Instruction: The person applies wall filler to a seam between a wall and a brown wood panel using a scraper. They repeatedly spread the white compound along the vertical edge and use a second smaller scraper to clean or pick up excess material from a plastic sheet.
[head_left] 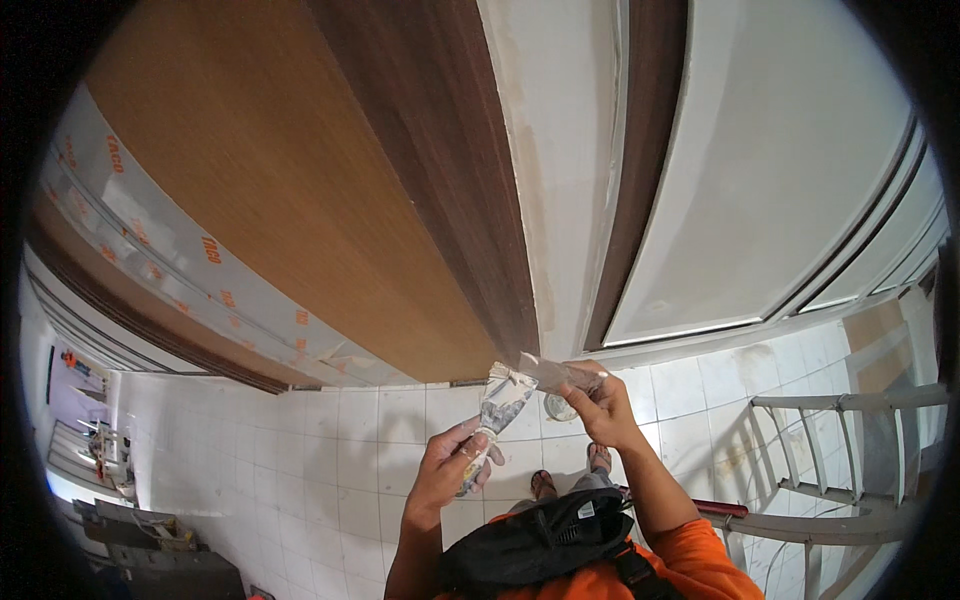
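Observation:
My left hand (447, 467) is closed round the handle of a putty knife (505, 402). Its wide blade points up and away from me, smeared with white putty. In my right hand (606, 410), pinched between thumb and fingers, is a thin, flat, greyish spreader (545, 373). The spreader's end meets or overlaps the putty-covered blade edge; whether they touch, I cannot tell. Below my right hand, a round, light-coloured container (559, 408) shows in part on the floor.
Ahead stand a brown wood panel (290, 170), dark wood trim (450, 150) and a whitish wall strip (560, 180). A white panel (760, 170) is at right. A metal ladder (850, 450) lies or leans at right on the white tiled floor (340, 470). Dark furniture (150, 560) sits lower left.

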